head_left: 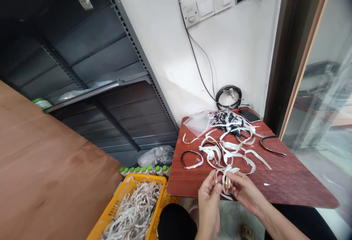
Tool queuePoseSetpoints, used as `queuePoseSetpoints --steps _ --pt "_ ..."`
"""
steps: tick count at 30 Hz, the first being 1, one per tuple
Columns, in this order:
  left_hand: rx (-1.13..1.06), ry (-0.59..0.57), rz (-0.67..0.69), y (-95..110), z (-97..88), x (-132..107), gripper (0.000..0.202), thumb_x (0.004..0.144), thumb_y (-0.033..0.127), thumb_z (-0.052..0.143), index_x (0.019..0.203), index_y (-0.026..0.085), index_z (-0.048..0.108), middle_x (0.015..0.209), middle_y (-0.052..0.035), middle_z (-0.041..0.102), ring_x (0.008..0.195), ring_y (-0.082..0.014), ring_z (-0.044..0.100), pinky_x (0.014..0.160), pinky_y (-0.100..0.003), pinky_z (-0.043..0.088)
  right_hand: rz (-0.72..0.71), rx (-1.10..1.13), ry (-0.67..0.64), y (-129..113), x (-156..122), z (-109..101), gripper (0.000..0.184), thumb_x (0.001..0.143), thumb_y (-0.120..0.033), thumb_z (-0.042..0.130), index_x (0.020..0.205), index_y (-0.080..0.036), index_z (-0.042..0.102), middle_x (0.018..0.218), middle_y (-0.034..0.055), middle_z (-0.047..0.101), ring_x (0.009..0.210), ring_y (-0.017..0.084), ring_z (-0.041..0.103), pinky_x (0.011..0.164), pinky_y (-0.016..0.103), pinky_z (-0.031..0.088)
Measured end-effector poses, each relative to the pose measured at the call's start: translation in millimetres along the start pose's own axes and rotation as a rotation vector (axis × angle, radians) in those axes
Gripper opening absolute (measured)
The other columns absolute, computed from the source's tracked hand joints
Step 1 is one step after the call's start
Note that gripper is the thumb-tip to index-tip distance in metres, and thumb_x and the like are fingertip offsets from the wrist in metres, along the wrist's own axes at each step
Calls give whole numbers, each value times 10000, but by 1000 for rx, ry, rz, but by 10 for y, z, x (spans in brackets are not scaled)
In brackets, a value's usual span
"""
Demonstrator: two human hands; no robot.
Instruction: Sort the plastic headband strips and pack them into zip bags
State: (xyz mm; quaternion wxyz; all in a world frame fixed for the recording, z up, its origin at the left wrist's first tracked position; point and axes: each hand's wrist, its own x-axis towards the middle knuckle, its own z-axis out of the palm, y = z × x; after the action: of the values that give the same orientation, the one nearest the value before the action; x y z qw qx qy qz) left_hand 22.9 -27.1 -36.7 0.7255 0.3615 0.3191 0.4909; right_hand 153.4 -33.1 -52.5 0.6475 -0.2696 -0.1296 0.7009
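Note:
My left hand (209, 199) and my right hand (243, 190) meet at the near edge of a small red-brown table (288, 181). Together they pinch a shiny rose-gold headband (226, 181) with a white strip on it. Both hands have their fingers closed on it. Just beyond lies a heap of white strips and headbands (228, 148). A black headband (191, 158) lies to the left of the heap, another black headband (272, 145) to the right.
A yellow crate (123, 199) full of white strips stands on the floor at lower left, by bottles with green caps (145, 169). A phone (249, 115), clear bag (199, 122) and coiled black cable (228, 96) sit at the table's far edge. Grey metal shelving (104, 86) fills the left.

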Motion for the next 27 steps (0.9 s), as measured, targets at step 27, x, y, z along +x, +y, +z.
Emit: queuePoseSetpoints --steps 27 --pt "4 71 -41 -154 -120 54 518 695 277 725 1186 164 600 1203 -160 605 1127 -300 549 986 -437 407 26 -377 166 148 117 -101 363 688 -449 752 656 -126 590 570 -4 569 431 33 457 373 114 312"
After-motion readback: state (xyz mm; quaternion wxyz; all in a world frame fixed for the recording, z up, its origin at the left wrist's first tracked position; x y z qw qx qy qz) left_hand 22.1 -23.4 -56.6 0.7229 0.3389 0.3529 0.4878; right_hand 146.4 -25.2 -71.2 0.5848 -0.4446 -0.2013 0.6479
